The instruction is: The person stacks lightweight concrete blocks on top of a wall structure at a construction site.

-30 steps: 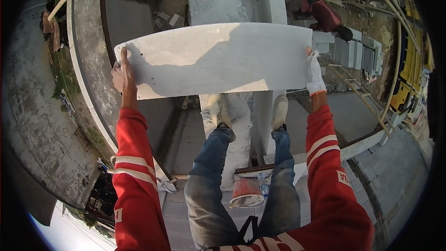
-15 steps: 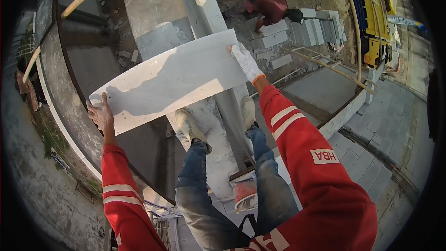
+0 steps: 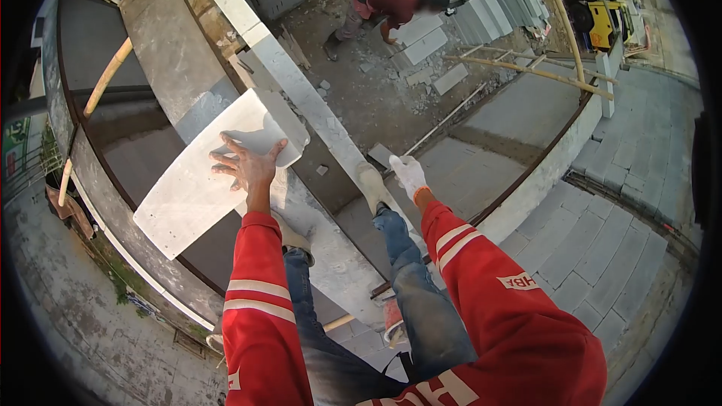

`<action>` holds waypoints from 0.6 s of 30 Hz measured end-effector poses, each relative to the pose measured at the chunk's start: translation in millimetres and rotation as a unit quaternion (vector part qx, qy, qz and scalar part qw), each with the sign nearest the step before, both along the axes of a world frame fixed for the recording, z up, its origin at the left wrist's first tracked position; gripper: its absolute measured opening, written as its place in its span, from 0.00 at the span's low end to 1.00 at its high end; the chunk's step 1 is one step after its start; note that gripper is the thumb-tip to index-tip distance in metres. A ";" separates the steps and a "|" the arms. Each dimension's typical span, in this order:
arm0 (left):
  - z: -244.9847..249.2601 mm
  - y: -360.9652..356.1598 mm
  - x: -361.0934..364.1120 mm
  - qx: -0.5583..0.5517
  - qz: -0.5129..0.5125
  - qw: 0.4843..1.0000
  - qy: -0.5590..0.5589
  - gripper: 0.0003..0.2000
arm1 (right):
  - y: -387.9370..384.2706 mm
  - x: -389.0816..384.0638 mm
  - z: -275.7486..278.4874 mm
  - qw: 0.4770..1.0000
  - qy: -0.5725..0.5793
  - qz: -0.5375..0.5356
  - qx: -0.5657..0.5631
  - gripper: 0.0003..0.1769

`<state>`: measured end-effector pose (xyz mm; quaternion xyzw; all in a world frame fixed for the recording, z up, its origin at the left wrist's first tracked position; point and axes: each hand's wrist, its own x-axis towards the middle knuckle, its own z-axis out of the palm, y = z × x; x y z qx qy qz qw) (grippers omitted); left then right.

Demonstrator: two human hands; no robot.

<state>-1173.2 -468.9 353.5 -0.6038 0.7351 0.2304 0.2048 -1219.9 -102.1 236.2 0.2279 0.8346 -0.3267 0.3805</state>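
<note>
A pale concrete block (image 3: 199,173) stands tilted at centre left, over the wall top by my boots. My bare left hand (image 3: 252,169) presses on its broad face with the fingers spread. One end of the block, at the upper right, looks chipped. In a white glove with an orange cuff, my right hand (image 3: 409,175) is off the block, in the air right of my boot (image 3: 371,186). Its fingers are loosely bent and appear to hold nothing. A small grey piece (image 3: 381,155) shows just beyond the fingertips, apparently below.
Below, another person (image 3: 395,4) bends over pale blocks (image 3: 421,37); more blocks (image 3: 492,15) are stacked nearby. A narrow block wall (image 3: 282,64) runs diagonally past my boot. Bamboo poles (image 3: 526,71) cross at right. A bucket (image 3: 392,319) stands between my legs.
The block has shifted left and turned, its upper end now facing away. My right hand has let go of its edge. My left hand has moved from the far edge onto the face.
</note>
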 end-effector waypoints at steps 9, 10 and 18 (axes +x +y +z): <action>-12.9 -6.9 19.6 -0.022 -0.055 0.997 0.048 0.73 | 87.2 -106.3 26.1 0.989 0.079 0.074 0.100 0.38; -22.3 -10.9 24.8 -0.035 -0.053 0.997 0.047 0.73 | 89.2 -114.9 25.3 0.991 0.080 0.060 0.088 0.39; -30.2 -18.5 36.4 -0.041 -0.057 0.995 0.064 0.73 | 107.5 -175.5 6.0 0.986 0.109 -0.022 0.126 0.63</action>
